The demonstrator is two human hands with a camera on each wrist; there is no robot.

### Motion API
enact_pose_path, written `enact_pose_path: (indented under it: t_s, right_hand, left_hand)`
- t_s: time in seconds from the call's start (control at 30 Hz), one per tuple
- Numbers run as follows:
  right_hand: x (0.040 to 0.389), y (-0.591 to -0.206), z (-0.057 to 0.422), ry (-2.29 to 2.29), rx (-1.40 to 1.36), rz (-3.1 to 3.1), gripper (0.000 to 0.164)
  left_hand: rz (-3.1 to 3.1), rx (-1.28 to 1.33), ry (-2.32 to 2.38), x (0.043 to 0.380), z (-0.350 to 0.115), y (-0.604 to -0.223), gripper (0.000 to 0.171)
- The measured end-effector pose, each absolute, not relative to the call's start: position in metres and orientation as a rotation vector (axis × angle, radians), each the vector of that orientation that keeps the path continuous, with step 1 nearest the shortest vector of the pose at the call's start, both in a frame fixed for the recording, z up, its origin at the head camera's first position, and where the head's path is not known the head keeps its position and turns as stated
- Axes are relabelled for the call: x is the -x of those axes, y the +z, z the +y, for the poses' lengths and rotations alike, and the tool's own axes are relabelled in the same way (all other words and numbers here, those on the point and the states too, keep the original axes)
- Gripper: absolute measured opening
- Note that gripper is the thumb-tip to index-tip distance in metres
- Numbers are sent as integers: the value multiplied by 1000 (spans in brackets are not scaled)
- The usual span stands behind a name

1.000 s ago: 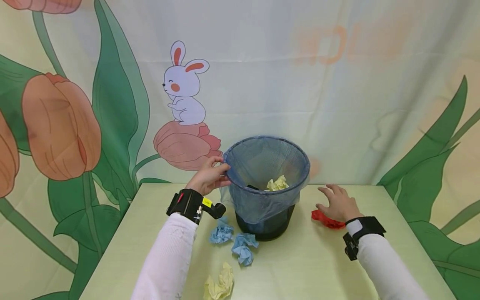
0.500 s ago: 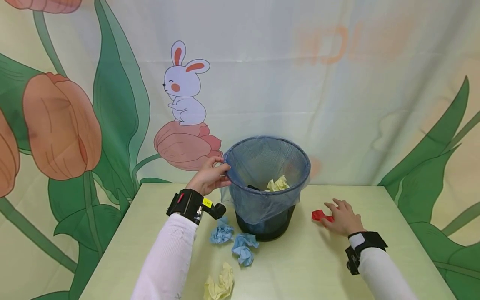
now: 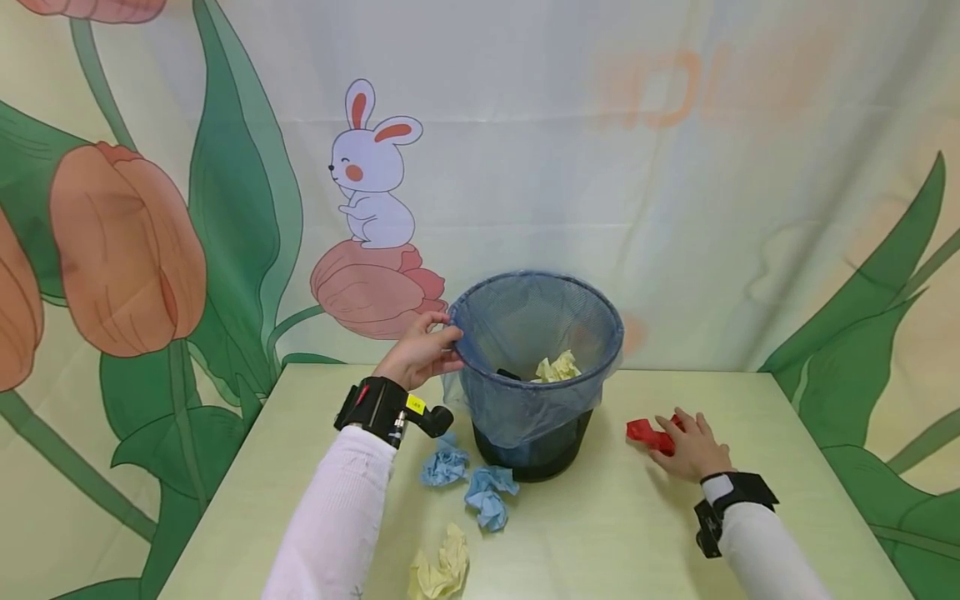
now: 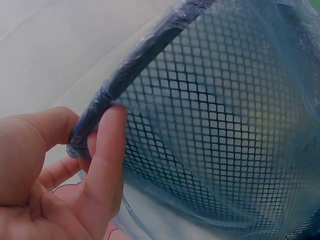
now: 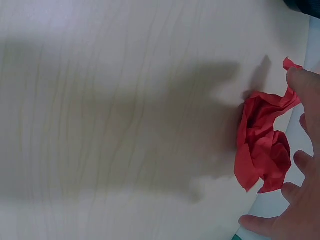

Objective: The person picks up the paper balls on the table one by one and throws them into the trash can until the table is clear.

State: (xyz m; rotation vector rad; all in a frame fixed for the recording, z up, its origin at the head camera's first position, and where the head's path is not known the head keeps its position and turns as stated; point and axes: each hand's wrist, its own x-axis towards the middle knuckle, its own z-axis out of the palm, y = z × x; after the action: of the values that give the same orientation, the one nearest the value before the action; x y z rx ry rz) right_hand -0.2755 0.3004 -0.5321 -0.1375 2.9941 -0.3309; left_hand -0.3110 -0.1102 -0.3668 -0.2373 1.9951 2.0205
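Note:
In the head view a mesh trash bin (image 3: 525, 408) with a blue plastic liner stands at the table's back. My left hand (image 3: 422, 350) pinches its rim on the left; in the left wrist view the thumb lies outside the rim (image 4: 137, 60) and a finger inside the mesh. My right hand (image 3: 692, 448) is over a crumpled red paper (image 3: 647, 435) to the right of the bin. The right wrist view shows its fingers spread beside the red paper (image 5: 262, 145), not closed round it. Whether the thumb touches the paper I cannot tell.
Two crumpled blue papers (image 3: 444, 462) lie in front of the bin, and a crumpled yellow paper (image 3: 442, 567) is nearer the table's front. Another yellow paper (image 3: 557, 367) is inside the bin. A printed curtain (image 3: 525, 167) hangs behind the table (image 3: 592, 533).
My right hand has come down and slightly toward me over the red paper, exposing more of its left end. The left hand keeps its hold on the rim.

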Motion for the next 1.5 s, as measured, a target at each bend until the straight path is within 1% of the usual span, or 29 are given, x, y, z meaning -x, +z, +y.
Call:
enact_pose_path:
  t_s: [0.33,0.47,0.8,1.03,1.3,1.5]
  right_hand:
    - [275,-545,293,-352,240,2961,58]
    - [274,-547,288,-357,294,2950,53]
    - [265,-552,278,-316,257,2909,46]
    - [266,-560,278,-334,282,2921,40]
    - [265,-564,278,-314,273,2906,37]
    - [268,-573,280,-287,279,2903,43]
  left_hand:
    - [2009,244,2020,312,-110,-368,34]
    - [2002,240,2020,312,-110,-369,36]
    - [1985,231,2022,312,-110,-368,38]
    - [1974,218,2034,312,-110,-368,37]
    - [1963,208,2050,311,-109,-368,34]
    - [1969,212,2044,311,-110,-369,35]
